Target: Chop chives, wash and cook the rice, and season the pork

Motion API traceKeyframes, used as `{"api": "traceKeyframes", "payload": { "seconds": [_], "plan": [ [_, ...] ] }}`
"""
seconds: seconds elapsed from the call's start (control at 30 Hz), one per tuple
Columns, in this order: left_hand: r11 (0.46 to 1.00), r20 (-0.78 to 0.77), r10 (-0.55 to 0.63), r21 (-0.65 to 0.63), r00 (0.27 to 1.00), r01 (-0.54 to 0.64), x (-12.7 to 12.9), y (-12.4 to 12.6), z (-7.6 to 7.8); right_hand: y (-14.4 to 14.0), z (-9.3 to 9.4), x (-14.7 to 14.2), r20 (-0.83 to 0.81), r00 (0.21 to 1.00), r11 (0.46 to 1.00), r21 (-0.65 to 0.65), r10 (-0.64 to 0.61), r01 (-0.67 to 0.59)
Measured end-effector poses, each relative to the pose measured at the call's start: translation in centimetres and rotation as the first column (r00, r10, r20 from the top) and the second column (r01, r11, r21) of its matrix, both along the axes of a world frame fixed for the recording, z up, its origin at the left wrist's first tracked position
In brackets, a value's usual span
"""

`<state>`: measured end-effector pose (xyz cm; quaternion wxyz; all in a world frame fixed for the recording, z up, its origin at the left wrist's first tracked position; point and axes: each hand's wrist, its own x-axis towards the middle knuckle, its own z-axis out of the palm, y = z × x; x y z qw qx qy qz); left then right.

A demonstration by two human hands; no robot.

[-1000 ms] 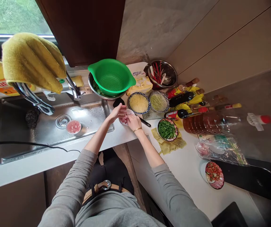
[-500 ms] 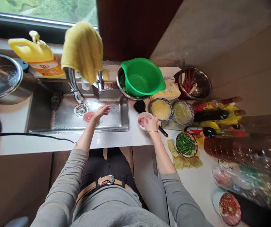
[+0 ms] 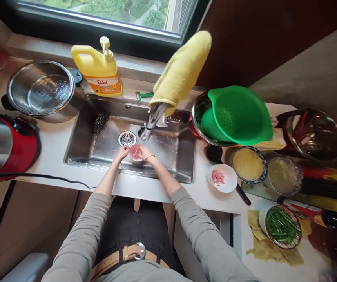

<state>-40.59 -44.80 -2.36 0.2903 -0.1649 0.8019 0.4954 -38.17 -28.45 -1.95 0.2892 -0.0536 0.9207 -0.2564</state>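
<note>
Sitting on the floor of the sink [image 3: 98,150], just near the drain [image 3: 127,138] and under the tap [image 3: 151,123], was a small bowl [image 3: 136,152] of pink meat in water. Both hands cupped it: the left hand [image 3: 123,152] with fingers curled against its left rim, the right hand [image 3: 145,154] closed round its right side. Wet and probably slippery, it looked light but breakable, best gripped at the rim from both sides. On the bench to the right lay a white dish [image 3: 221,178] of meat, with a green colander [image 3: 236,115] farther back.
</note>
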Motion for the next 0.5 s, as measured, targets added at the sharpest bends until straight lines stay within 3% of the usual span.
{"api": "traceKeyframes", "payload": {
  "seconds": [0.1, 0.23, 0.5],
  "plan": [
    [0.998, 0.027, 0.028, -0.049, 0.999, -0.026, -0.2, -1.9, -1.7, -2.9, -3.4, -1.2, 0.045, 0.999, 0.998, 0.067, 0.003, -0.006],
    [0.997, 0.047, 0.012, -0.078, 0.999, -0.009, -0.7, -3.8, -3.1, -4.2, -6.2, -1.5, 0.026, 0.999, 0.985, 0.17, 0.021, -0.025],
    [0.997, -0.002, -0.071, -0.038, 0.997, 0.071, -1.9, -4.7, -3.9, -4.4, -9.1, -0.3, -0.041, 0.979, 0.951, 0.249, 0.201, -0.184]
  ]
}}
